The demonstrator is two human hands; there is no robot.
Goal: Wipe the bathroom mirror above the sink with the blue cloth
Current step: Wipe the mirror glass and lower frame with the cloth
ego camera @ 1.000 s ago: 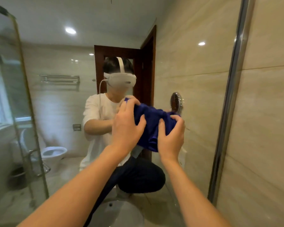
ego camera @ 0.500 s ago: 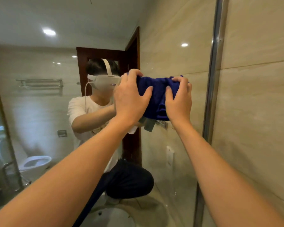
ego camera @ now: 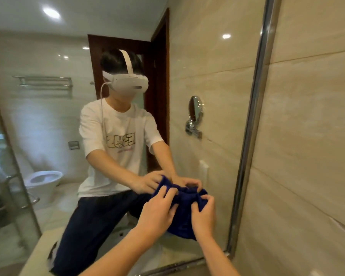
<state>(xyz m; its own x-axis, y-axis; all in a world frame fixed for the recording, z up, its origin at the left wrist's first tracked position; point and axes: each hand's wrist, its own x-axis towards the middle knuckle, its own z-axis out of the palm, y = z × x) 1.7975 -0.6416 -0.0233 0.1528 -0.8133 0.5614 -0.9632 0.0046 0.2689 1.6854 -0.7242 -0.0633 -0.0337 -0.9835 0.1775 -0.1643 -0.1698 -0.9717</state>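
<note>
Two bare hands press a bunched blue cloth [ego camera: 184, 214] against the lower right part of a large bathroom mirror [ego camera: 217, 80], close to its metal frame [ego camera: 253, 124] and just above the bottom edge. The left hand [ego camera: 156, 213] spreads its fingers over the cloth's left half, fingertips digging into the folds, while the right hand [ego camera: 203, 216] clutches the right half, fingers curled into the fabric; both hold the cloth and nothing else. The cloth hangs in a dark blue bundle between and below the two hands, touching the glass. In the mirror, a person in a white printed T-shirt [ego camera: 116, 148] and dark trousers, wearing a white headset [ego camera: 129, 84] with a cable running down the chest, crouches on the pale counter [ego camera: 38, 253] with arms reaching toward the same cloth. Reflected behind the person are a dark wooden door frame [ego camera: 159, 76], a wall-mounted towel rack [ego camera: 43, 83] at far left, a white toilet [ego camera: 45, 178] lower left, and a round chrome vanity mirror [ego camera: 194, 114] fixed to the beige tiled wall. To the right of the frame, the real beige wall tiles [ego camera: 311, 136] fill the scene.
</note>
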